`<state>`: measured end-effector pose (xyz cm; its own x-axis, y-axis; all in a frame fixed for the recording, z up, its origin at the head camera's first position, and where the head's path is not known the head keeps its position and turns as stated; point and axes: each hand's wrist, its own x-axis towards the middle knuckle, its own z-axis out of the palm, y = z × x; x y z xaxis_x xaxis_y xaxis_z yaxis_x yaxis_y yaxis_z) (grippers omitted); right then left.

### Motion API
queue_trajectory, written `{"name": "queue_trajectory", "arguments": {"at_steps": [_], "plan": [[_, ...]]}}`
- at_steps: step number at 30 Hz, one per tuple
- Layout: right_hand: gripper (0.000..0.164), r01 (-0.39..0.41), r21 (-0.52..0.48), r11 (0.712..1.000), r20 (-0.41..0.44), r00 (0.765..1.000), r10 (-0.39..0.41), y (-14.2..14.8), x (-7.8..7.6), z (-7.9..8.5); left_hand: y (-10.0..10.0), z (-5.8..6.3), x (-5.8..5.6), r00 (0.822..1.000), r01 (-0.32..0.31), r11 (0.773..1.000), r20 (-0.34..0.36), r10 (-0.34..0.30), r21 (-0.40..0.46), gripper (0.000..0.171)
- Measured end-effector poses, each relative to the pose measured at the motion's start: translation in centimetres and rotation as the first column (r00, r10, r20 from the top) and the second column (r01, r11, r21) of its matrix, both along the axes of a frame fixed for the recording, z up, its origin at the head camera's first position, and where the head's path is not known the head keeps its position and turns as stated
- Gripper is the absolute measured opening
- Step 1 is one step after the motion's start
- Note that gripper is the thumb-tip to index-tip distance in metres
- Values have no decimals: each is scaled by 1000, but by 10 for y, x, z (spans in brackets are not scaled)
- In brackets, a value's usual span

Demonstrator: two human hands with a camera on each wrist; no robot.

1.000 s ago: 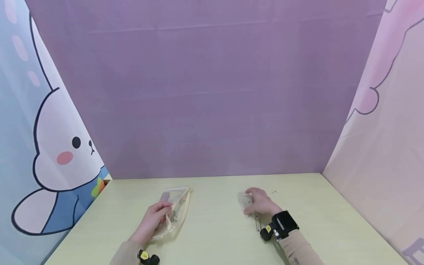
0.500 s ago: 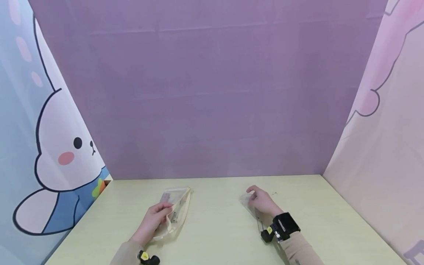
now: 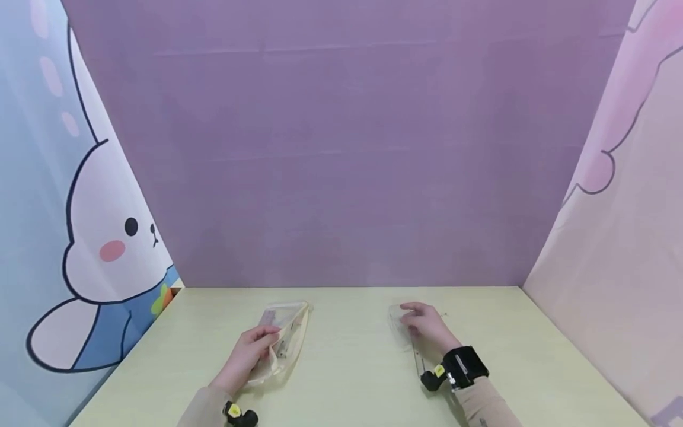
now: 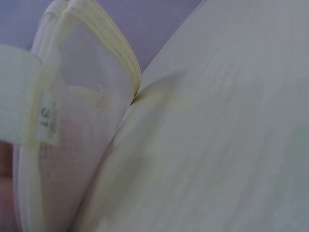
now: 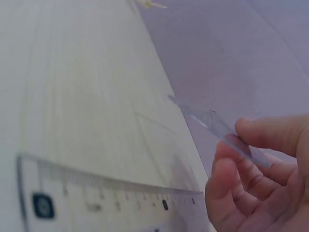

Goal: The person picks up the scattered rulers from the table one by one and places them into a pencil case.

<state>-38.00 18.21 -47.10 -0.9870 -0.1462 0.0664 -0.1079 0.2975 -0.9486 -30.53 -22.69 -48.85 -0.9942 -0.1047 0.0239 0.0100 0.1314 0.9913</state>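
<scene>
My left hand point(image 3: 249, 351) grips the edge of a see-through zip pouch point(image 3: 295, 341) with cream trim. Its mouth gapes toward the right, and flat pieces show inside. In the left wrist view the pouch point(image 4: 91, 63) stands up from the table, a white tag marked 31 on its side. My right hand point(image 5: 270, 179) pinches a thin clear plastic plate point(image 5: 210, 123) between thumb and fingers, tilted above the tabletop. A clear ruler point(image 5: 120, 200) with black markings lies just beside that hand; in the head view the wrist camera partly covers it.
The pale wooden table point(image 3: 347, 367) ends at a purple backdrop point(image 3: 347, 148). A printed bunny curtain point(image 3: 107, 237) hangs at the left and a pink one point(image 3: 629, 249) at the right. A small mark point(image 3: 444, 314) lies behind my right hand.
My right hand has closed its fingers on the clear plate and tipped it up off the table. The ruler's near end has shifted slightly toward me. My left hand and the pouch stay put.
</scene>
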Motion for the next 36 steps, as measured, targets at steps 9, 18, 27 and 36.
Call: {"name": "queue_trajectory", "arguments": {"at_steps": [9,18,27,36], "plan": [[47,-43,-235,971,111,991,70,4,0,0,1,0,0,1000,5,1000,-16,-5,4,22],[48,-67,-352,933,142,982,124,-6,5,2,1,1,-1,1000,-7,1000,-7,7,-6,23],[46,-171,-376,911,136,962,237,-33,4,1,-1,5,1,999,-47,999,5,48,-27,26],[40,-228,-335,914,113,954,279,-56,3,7,0,7,1,999,-46,998,2,46,-32,27]]}}
